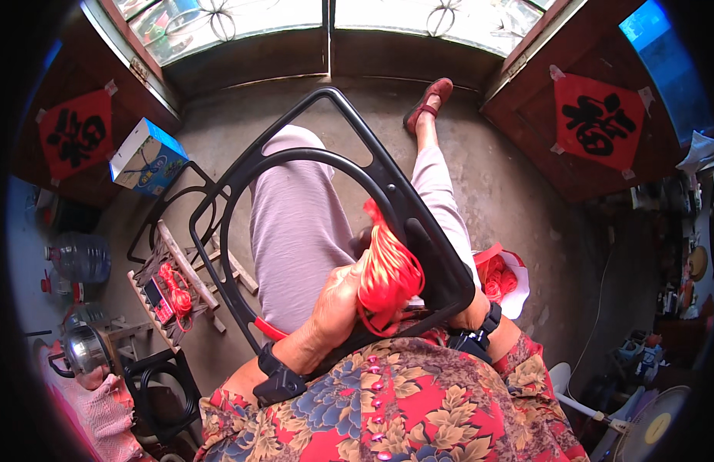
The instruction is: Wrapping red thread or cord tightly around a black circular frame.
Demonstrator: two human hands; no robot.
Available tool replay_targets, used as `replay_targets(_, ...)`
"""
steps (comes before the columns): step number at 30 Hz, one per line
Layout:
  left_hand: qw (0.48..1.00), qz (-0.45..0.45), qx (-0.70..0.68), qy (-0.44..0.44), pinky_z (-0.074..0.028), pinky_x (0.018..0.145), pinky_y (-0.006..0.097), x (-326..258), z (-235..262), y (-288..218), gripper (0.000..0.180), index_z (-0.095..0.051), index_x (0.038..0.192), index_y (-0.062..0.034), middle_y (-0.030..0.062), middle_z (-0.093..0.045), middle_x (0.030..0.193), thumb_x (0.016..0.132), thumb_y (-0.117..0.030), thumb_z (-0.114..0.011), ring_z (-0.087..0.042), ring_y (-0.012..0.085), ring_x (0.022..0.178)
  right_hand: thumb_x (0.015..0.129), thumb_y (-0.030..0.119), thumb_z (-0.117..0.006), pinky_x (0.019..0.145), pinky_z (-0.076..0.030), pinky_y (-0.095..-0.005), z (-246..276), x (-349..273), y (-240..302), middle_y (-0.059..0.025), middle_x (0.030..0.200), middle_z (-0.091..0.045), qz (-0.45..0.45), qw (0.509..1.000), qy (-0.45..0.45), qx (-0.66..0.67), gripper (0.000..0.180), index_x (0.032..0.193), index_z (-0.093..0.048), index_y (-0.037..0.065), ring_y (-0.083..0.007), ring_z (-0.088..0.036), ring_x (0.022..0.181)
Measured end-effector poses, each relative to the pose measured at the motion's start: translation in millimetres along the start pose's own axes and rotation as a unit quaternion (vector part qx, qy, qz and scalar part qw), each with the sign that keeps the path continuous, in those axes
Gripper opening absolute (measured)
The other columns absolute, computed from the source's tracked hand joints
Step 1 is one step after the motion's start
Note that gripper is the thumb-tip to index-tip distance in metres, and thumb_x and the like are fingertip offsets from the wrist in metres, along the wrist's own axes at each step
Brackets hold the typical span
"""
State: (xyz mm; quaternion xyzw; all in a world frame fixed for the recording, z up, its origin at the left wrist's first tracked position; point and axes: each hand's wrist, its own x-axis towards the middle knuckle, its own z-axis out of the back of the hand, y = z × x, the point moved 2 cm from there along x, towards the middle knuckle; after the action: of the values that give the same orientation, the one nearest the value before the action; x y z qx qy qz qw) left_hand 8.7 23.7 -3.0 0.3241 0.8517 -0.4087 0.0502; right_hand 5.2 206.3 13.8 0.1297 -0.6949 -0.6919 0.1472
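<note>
A black chair frame [442,266] with a round inner ring lies tilted across my lap. My left hand [338,296] is closed around a looped bundle of shiny red cord [392,269], held over the frame's lower right part. A short band of red wrapping [271,329] shows on the frame's lower left bar. My right hand [474,314] reaches behind the frame's right lower corner; only its wrist side shows, and the fingers are hidden. Just beyond it, a white bag [515,296] holds more red cord [496,276].
On the left, a small wooden stool [189,258] carries a red phone [158,300] and a red cord bundle [174,289]. Behind it stand another black frame [145,231] and a blue-white box [150,158]. A metal pot [87,356] is lower left; a fan [656,427] is lower right.
</note>
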Motion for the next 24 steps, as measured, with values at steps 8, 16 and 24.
replay_targets(8, 0.993, 0.087, -0.081, 0.020, -0.056, 0.071, 0.034, 3.5, 1.0, -2.5, 0.040, -0.056, 0.106, 0.0064, 0.0188, -0.065, 0.091, 0.096, -0.030, -0.041, -0.067, 0.0242, 0.080, 0.079, -0.008, -0.059, 0.086, -0.048, -0.0261, 6.1, 10.1, 36.2, -0.0097, 0.116, -0.055, -0.109, 0.960, -0.224, -0.128, 0.061, 0.134, -0.034, -0.001, -0.0119, -0.056, 0.096)
replay_targets(16, 0.994, 0.090, -0.032, 0.042, -0.057, 0.069, 0.031, 3.8, -6.3, -9.1, 0.034, -0.056, 0.105, 0.0063, 0.0177, -0.066, 0.085, 0.093, -0.025, -0.050, -0.067, 0.0213, 0.072, 0.097, 0.033, -0.040, 0.051, -0.034, -0.0260, 69.0, -44.4, -1.5, 0.0005, 0.066, -0.043, -0.069, 0.825, -0.165, 0.536, 0.029, 0.092, -0.049, 0.006, -0.0103, -0.041, 0.054)
replay_targets(24, 0.997, 0.080, -0.004, -0.002, -0.058, 0.060, 0.027, 2.2, -12.8, -6.8, 0.022, -0.056, 0.095, -0.0012, 0.0132, -0.066, 0.081, 0.093, -0.023, -0.056, -0.067, 0.0174, 0.067, 0.097, 0.023, -0.044, 0.065, -0.048, -0.0262, 83.6, -92.0, -19.6, -0.0067, 0.089, -0.059, -0.051, 0.864, -0.174, 0.470, 0.033, 0.122, -0.048, 0.002, -0.0148, -0.057, 0.073)
